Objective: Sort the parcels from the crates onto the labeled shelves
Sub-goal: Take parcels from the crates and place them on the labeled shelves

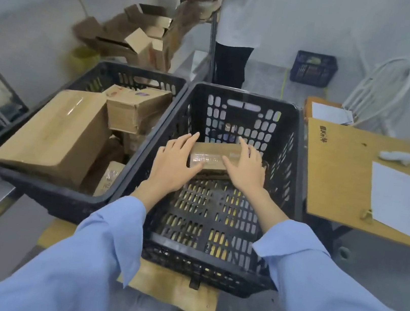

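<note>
One cardboard parcel (213,158) lies in the black crate (299,174). The left hand (173,162) and right hand (245,170) rest flat-fingered on its ends, unclamped. Pick-up pending: grip, lift, read label.

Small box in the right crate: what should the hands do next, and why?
Probably curl both hands round the small parcel and lift it out. The left hand and right hand rest on its ends, fingers straight, and it lies deep in the right crate.
</note>
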`<state>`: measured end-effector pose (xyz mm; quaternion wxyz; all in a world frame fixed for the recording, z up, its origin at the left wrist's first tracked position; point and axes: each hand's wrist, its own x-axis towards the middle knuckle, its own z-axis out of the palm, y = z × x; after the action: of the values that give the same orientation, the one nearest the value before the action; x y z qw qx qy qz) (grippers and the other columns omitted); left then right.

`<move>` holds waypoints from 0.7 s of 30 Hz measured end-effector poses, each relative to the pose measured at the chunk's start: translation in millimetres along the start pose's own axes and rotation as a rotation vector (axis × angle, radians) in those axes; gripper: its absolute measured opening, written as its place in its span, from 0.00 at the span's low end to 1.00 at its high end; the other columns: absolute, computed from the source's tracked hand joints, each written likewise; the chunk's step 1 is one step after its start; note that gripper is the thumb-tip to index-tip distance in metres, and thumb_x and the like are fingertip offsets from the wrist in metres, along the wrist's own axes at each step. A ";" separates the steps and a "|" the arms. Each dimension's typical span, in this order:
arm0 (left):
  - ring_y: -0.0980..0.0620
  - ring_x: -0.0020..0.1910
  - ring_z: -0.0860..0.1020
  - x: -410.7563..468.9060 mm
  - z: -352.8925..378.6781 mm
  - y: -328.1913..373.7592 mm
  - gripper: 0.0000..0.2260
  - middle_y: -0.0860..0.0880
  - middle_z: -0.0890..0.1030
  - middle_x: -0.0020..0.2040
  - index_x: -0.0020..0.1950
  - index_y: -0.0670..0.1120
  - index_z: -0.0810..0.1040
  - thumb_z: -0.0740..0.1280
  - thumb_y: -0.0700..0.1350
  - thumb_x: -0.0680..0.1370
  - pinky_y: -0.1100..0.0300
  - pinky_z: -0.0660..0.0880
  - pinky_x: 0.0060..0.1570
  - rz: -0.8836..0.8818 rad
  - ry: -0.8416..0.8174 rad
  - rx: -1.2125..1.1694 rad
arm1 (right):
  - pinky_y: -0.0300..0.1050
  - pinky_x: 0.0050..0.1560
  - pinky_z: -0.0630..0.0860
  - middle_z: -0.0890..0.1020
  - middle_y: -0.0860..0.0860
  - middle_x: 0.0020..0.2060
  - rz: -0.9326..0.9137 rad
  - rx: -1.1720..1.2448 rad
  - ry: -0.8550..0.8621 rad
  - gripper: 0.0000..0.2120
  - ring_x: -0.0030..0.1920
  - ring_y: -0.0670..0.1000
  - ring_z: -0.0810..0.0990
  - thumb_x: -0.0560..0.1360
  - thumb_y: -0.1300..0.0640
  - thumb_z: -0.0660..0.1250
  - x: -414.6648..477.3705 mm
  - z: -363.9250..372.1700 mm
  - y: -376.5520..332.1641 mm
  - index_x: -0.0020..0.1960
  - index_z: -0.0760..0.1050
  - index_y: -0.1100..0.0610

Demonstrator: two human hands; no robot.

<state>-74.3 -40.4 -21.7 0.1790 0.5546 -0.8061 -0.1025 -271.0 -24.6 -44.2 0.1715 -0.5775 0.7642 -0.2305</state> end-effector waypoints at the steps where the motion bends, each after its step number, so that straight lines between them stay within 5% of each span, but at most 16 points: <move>1: 0.48 0.75 0.62 4.4 8.9 -1.0 0.31 0.51 0.63 0.77 0.79 0.54 0.57 0.61 0.60 0.79 0.46 0.61 0.71 -0.016 -0.009 -0.011 | 0.58 0.72 0.62 0.61 0.54 0.77 0.016 0.014 -0.002 0.34 0.77 0.56 0.56 0.79 0.41 0.61 4.6 5.6 4.0 0.80 0.52 0.48; 21: 0.47 0.76 0.59 77.2 144.3 -55.1 0.34 0.48 0.58 0.78 0.79 0.49 0.55 0.68 0.51 0.78 0.48 0.66 0.70 -0.316 -0.195 -0.321 | 0.56 0.71 0.64 0.57 0.52 0.78 0.311 0.069 -0.057 0.36 0.77 0.56 0.58 0.77 0.46 0.68 84.4 90.7 79.4 0.79 0.54 0.49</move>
<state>-109.9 -137.1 -160.3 0.1681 0.6257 -0.6963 -0.3089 -310.0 -101.8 -163.2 0.2468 -0.4523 0.8307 -0.2108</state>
